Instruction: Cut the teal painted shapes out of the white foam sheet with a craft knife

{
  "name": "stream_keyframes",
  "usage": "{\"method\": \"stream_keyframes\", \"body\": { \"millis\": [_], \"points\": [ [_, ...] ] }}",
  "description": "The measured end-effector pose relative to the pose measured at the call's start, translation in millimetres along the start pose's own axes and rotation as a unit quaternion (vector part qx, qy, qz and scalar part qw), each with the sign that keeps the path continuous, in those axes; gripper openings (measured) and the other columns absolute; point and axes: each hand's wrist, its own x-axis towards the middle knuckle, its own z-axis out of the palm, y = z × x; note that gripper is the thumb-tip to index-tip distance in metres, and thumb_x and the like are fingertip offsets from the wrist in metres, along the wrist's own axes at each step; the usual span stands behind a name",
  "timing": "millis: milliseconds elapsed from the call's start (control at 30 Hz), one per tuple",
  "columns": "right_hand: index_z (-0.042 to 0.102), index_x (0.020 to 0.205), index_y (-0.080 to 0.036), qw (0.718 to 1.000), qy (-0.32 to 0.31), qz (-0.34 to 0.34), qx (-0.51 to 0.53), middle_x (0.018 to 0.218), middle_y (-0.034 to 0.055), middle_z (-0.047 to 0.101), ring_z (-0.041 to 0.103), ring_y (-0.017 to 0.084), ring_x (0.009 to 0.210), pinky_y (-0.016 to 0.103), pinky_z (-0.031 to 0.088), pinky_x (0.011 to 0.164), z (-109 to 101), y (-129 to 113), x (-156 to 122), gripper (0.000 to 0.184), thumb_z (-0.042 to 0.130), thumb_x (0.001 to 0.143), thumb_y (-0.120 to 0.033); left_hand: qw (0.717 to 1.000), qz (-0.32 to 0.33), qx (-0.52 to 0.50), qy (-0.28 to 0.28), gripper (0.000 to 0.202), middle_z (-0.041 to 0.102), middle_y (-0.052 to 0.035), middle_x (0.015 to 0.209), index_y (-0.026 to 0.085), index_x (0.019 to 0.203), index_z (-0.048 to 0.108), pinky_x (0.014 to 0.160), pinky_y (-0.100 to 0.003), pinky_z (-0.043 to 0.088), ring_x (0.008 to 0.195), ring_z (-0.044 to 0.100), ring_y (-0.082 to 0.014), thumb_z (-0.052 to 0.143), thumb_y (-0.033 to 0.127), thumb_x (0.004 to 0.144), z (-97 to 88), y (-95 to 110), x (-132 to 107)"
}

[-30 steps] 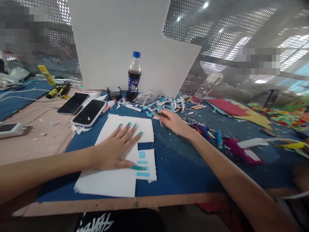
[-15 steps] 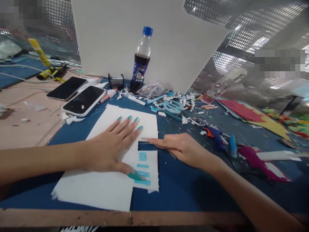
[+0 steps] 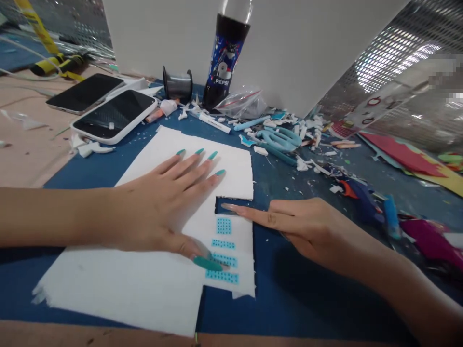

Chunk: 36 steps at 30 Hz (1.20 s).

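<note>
My left hand [image 3: 170, 202] lies flat and spread on a white foam sheet [image 3: 119, 284], pressing it to the blue mat. Its long teal thumbnail covers part of the small light-blue dotted strips [image 3: 223, 244] on the sheet. My right hand [image 3: 292, 221] comes in from the right with the index finger stretched out and the others curled, holding nothing. That fingertip is at a rectangular notch [image 3: 219, 205] cut into the sheet's right edge, over the notch's lower side.
Two phones [image 3: 117, 115] lie at the back left. Behind the sheet are a wire spool [image 3: 178, 86], a Pepsi bottle [image 3: 223, 62], a marker [image 3: 213, 123] and light-blue scissors [image 3: 278, 140] among white scraps. Coloured sheets [image 3: 401, 154] and a magenta tool [image 3: 430, 241] are on the right.
The camera view has moved closer and tilted down. My right index fingertip has shifted from the notch's upper edge to its lower side. My left hand stays flat on the sheet.
</note>
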Motion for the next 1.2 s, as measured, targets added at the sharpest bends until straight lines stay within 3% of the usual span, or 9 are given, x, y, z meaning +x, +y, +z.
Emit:
{"method": "stream_keyframes", "body": {
  "millis": [200,433,733,933,1033,1200],
  "points": [
    [0.032,0.144,-0.034,0.998,-0.056,0.011,0.016,0.06,-0.0045,0.042,0.036,0.008,0.045,0.018,0.026,0.046,6,0,1,0.071,0.032,0.082,0.001,1.0,-0.003,-0.004,-0.006,0.105,-0.006,-0.0114,0.156,0.019,0.15,0.001,0.112,-0.059,0.005,0.141,-0.002,-0.0438,0.032,0.084,0.073,-2.1,1,1],
    [0.037,0.143,-0.03,1.0,-0.009,-0.016,-0.009,0.059,-0.0044,0.04,0.034,0.007,0.043,0.017,0.025,0.045,7,0,-4,0.067,0.029,0.085,0.003,1.0,0.009,0.003,0.008,0.102,-0.004,-0.0108,0.157,0.02,0.15,-0.001,0.113,-0.058,0.004,0.141,-0.002,-0.0421,0.033,0.082,0.076,-0.4,0,0],
    [0.042,0.14,-0.028,0.999,0.011,-0.023,-0.033,0.06,-0.0036,0.043,0.038,0.007,0.044,0.019,0.023,0.044,8,-6,1,0.069,0.028,0.081,0.004,1.0,-0.01,-0.016,-0.019,0.105,-0.006,-0.01,0.157,0.02,0.151,0.003,0.113,-0.06,0.003,0.141,-0.004,-0.0433,0.034,0.084,0.074,-2.7,2,3],
    [0.047,0.137,-0.028,0.999,0.02,-0.025,-0.037,0.061,-0.002,0.049,0.039,0.009,0.044,0.022,0.022,0.044,4,-7,6,0.072,0.031,0.075,0.005,0.999,0.017,-0.015,0.025,0.102,-0.002,-0.0097,0.158,0.021,0.151,0.002,0.113,-0.06,0.003,0.14,0.0,-0.0452,0.038,0.08,0.076,3.8,-1,1],
    [0.048,0.136,-0.029,0.999,0.001,-0.02,-0.036,0.057,-0.003,0.046,0.04,0.01,0.044,0.021,0.02,0.043,1,-8,7,0.075,0.033,0.071,0.005,1.0,0.009,-0.014,0.003,0.102,-0.004,-0.0099,0.157,0.022,0.151,-0.003,0.112,-0.061,0.002,0.14,-0.003,-0.0451,0.038,0.08,0.077,2.0,-1,1],
    [0.045,0.138,-0.031,0.998,-0.027,-0.003,-0.058,0.061,-0.0013,0.056,0.05,0.012,0.047,0.022,0.025,0.042,-5,-8,1,0.077,0.035,0.07,0.004,1.0,0.004,-0.018,-0.006,0.104,-0.006,-0.0085,0.157,0.022,0.15,-0.004,0.112,-0.061,0.0,0.14,-0.004,-0.0452,0.036,0.082,0.075,0.3,-2,1]
  ]
}}
